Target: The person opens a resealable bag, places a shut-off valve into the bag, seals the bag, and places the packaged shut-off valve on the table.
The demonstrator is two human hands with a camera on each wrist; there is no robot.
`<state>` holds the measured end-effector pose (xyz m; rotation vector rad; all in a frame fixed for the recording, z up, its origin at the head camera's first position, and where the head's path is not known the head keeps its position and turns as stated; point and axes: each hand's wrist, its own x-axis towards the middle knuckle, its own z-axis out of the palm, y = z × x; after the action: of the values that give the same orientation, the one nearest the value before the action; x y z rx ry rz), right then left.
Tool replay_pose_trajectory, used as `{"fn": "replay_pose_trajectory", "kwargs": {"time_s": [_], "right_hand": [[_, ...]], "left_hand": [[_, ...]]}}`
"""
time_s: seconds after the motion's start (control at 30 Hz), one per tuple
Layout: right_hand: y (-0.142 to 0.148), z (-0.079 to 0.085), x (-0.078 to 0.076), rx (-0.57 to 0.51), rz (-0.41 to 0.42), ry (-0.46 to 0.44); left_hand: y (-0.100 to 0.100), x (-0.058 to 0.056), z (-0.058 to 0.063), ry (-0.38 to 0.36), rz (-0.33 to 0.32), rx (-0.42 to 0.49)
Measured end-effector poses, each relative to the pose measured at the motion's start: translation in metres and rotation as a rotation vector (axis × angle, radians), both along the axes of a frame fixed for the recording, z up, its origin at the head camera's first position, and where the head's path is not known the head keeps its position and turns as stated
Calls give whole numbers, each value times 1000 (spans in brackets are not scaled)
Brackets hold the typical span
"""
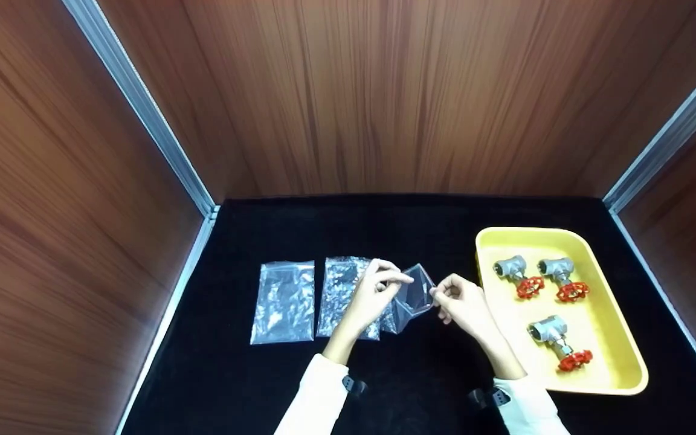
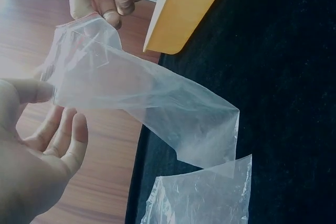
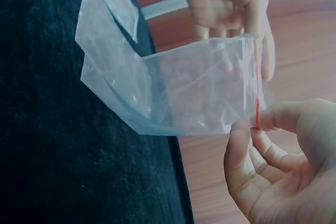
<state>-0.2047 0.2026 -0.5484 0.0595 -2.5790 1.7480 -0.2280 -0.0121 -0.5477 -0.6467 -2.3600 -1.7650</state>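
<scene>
Left hand (image 1: 368, 291): pinches clear bag (image 3: 194, 90) by mouth edge
Right hand (image 1: 469, 307): pinches opposite edge at red strip (image 3: 256, 80)
Yellow tray (image 1: 605, 326): three red-wheeled valves (image 1: 548, 330), right of bag

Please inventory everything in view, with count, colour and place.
Walls: three, brown, left, back, right
Metal strips: several, silver, along wall edges
Tabletop: one, black, between walls
Tray: one, yellow, tabletop's right
Valves: three, grey with red handles, in tray
Flat bags: at least two, clear, left of tray
Raised bag: one, clear with red seal, centre
Wrist devices: two, black, one per arm
Sleeves: two, white, bottom
Left hand: one, bare, holding raised bag
Right hand: one, bare, pinching same bag
</scene>
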Motion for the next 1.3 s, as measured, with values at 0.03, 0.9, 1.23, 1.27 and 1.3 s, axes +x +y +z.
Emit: {"fn": "replay_pose_trajectory", "kwargs": {"time_s": [0.03,0.9,1.23,1.27,1.3], "right_hand": [[0,0,0,-1,4,0],[6,0,-3,27,11,-50],[8,-4,-2,32,43,-73],[9,-3,-2,33,45,-74],[9,-3,-2,34,45,-74]], "left_hand": [[0,0,0,5,-6,-15],[-17,-1,-8,198,-210,-454],[-17,0,-8,232,-212,-338],[-17,0,-8,229,-213,-326],[-16,0,-8,226,-215,-315]]}}
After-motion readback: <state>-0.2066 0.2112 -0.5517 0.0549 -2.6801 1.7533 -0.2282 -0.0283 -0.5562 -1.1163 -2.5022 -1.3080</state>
